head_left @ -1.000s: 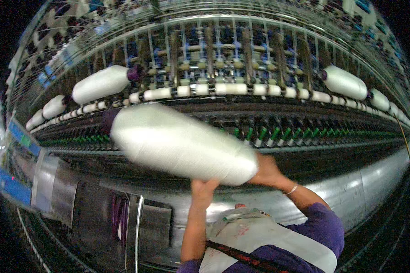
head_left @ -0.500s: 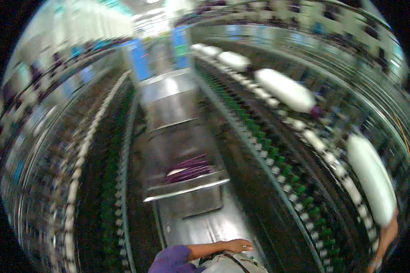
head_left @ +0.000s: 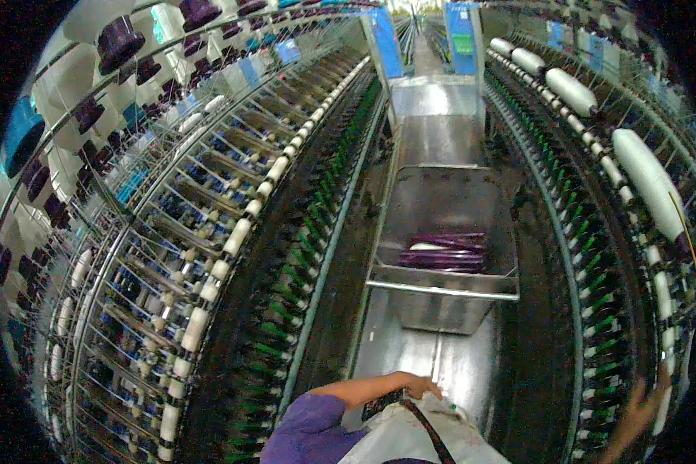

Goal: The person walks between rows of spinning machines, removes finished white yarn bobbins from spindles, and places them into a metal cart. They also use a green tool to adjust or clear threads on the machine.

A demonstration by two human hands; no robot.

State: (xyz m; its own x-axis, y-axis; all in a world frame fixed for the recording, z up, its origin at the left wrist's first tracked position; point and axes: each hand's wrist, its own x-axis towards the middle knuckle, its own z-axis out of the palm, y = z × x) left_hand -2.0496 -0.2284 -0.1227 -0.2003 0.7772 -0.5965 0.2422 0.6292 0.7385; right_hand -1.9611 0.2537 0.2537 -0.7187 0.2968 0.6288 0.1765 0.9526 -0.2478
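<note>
My left hand (head_left: pixel 416 384) is bent in at my waist, its fingers curled against the edge of a pale cloth apron or bag (head_left: pixel 410 433) with a dark strap. My right hand (head_left: pixel 640 410) is a motion blur at the lower right, beside the right-hand spinning frame; its fingers are smeared. Nothing in it can be made out. Near it runs a row of white rollers (head_left: pixel 663 298). Further up that side hangs a large white roving bobbin (head_left: pixel 648 182), apart from the hand. Below the rollers stand green spindles (head_left: pixel 602 340).
Ahead in the aisle is a metal cart (head_left: pixel 441 290) holding several purple tubes (head_left: pixel 445 255). A second spinning frame (head_left: pixel 185 255) lines the left, with purple and teal bobbin ends (head_left: pixel 120 46) above. Blue panels (head_left: pixel 384 42) flank the aisle's far end.
The view has swung left, so the cart and both frames sit further right. My right hand has come away from the near white bobbin and lowered. My left hand stays at my waist.
</note>
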